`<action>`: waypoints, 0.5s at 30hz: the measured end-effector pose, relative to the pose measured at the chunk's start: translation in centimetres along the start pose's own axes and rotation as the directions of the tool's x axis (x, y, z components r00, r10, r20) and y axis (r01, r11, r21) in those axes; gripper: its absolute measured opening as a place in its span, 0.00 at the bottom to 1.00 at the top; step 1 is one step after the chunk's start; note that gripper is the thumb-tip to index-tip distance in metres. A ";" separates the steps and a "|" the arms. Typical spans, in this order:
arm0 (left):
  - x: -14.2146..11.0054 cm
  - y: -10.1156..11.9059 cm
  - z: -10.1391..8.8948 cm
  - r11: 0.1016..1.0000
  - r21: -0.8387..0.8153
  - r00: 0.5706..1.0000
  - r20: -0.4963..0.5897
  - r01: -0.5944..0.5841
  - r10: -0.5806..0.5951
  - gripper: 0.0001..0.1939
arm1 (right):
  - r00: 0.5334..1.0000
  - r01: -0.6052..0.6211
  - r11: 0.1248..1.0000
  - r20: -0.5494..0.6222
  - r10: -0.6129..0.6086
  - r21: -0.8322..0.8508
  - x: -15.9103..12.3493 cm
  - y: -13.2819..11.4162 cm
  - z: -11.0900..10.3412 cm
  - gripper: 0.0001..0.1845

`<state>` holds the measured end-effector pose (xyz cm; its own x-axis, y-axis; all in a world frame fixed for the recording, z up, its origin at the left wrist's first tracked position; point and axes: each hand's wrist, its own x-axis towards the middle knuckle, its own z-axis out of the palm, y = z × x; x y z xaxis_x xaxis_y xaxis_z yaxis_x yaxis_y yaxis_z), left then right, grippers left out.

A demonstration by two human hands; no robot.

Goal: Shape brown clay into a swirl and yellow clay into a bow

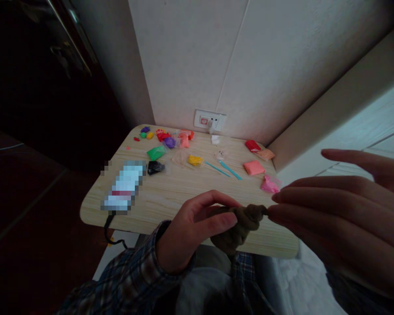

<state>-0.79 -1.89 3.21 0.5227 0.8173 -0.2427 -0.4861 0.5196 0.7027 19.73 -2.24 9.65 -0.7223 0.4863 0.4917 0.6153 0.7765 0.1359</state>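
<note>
My left hand is closed around a lump of brown modelling clay, held just above the near edge of a small light-wood table. My right hand pinches the right end of the same lump with its fingertips, the other fingers stretched out. A plaid sleeve covers my left forearm.
Small bags and pieces of coloured clay lie on the table: green, black, yellow, purple, orange-pink, pink, red. Two turquoise tools lie mid-table. A blurred packet sits left. A wall socket is behind.
</note>
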 end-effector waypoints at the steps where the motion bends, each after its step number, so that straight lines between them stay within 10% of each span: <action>1: 0.0 0.0 0.0 1.000 -0.002 1.000 -0.005 -0.001 0.001 0.14 | 1.000 0.013 1.000 -0.004 -0.013 0.006 0.1 0.0 0.1 0.06; 15: -0.1 0.0 0.2 0.999 -0.032 0.999 0.025 0.025 -0.024 0.14 | 0.998 0.057 0.998 -0.041 -0.056 0.033 1.0 0.0 0.0 0.08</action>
<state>-0.75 -2.03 3.34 0.5517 0.7980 -0.2426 -0.4949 0.5474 0.6749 18.99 -1.75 10.11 -0.7422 0.4253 0.5179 0.5620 0.8160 0.1352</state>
